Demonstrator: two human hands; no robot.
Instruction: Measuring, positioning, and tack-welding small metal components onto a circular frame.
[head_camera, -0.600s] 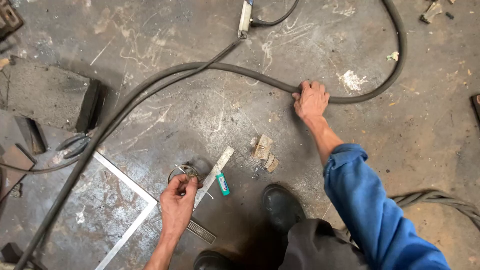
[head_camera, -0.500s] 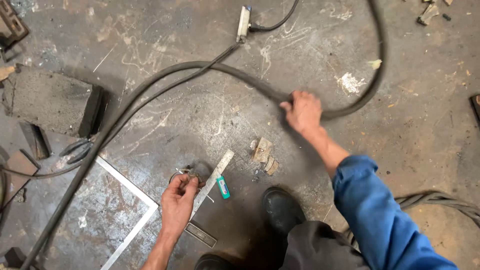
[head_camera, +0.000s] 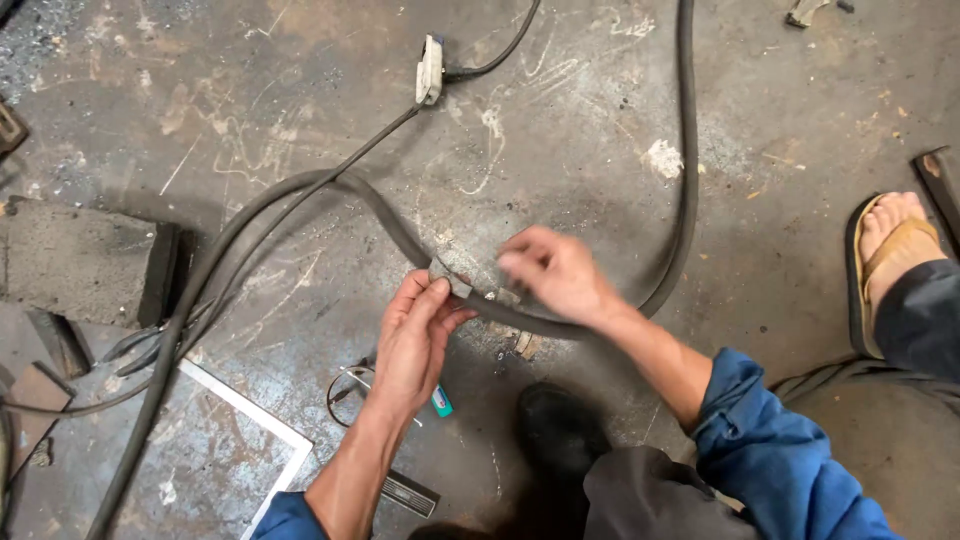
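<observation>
1. The thick black hose (head_camera: 300, 195) that lay looped flat on the concrete floor (head_camera: 780, 110) is now pulled in, lifted before the person.
2. The right hand (head_camera: 555, 272) (blurred, likely closed) clasps it.
3. The left hand (head_camera: 415, 335) has left the floor tools; its grip pinches a grey wrap (head_camera: 450, 275) on the hose.

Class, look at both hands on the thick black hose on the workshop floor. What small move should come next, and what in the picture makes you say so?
Probably steady the thick black hose with the right hand while the left hand brings its small grey piece fully against it. Both hands meet at one spot on the hose, the left fingers pinch the piece beside it, and the right hand is blurred, so its grip looks unsettled.
</observation>
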